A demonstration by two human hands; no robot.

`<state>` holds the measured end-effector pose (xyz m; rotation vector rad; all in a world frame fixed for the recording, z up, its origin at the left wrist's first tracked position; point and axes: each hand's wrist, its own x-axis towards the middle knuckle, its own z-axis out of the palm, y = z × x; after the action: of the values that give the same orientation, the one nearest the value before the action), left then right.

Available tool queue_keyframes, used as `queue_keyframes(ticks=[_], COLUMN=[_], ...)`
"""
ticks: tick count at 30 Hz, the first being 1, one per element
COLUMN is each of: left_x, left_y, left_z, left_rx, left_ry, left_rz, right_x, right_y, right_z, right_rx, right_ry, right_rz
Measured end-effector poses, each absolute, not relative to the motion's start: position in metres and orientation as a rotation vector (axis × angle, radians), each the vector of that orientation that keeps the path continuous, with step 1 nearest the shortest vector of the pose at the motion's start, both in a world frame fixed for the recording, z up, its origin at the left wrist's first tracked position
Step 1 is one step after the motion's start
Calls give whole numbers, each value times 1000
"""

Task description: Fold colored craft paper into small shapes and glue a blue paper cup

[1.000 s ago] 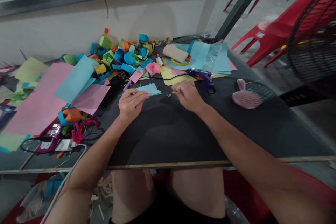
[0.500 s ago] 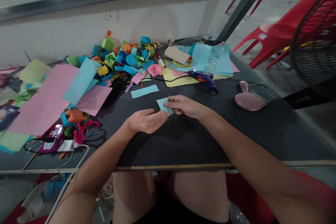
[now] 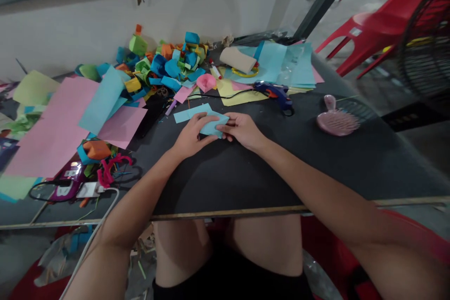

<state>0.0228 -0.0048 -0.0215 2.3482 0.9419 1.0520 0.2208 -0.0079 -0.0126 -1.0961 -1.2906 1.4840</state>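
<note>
A small light-blue piece of paper (image 3: 213, 125) is held between my two hands, low over the dark table. My left hand (image 3: 192, 137) grips its left side, thumb below and fingers on top. At its right edge, my right hand (image 3: 243, 131) pinches it between thumb and fingers. Just behind the left fingers lies a light-blue paper strip (image 3: 186, 115) with a crease across it, partly covered by the held paper. A blue glue gun (image 3: 276, 95) rests behind my right hand.
Folded colored paper pieces (image 3: 168, 68) are heaped at the back. Pink sheets (image 3: 56, 126), a purple device (image 3: 70, 183) and a white cable lie left. A pink hairbrush (image 3: 337, 119) sits right, near a black fan (image 3: 427, 42). A cardboard roll (image 3: 238, 61) lies behind the glue gun.
Both hands have moved slightly away from me with the paper, toward the strip. My left hand has turned and now spreads over the paper's left side. The view has tilted down a little.
</note>
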Motion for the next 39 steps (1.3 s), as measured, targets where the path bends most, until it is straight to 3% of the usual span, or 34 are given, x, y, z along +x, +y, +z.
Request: queue_keyframes(ticks=[13,21,35,39], left_x=[21,19,19,20], left_y=[0,1,-1,0], left_z=[-22,-17,-19,-20], left_rx=[1780,1832,2004,1934], left_ry=[1133,1007,1243,1238], left_rz=[1123,987,1326,1213], right_x=[215,213,212,211], right_y=[-4,-3,-7,-10], right_z=[-20,-22,-28,-26], right_rx=[-1099,-1042,-1036,-1038], right_ry=[-1327,-1286,-1342,-1344], right_rz=[1362,1275,1165,1191])
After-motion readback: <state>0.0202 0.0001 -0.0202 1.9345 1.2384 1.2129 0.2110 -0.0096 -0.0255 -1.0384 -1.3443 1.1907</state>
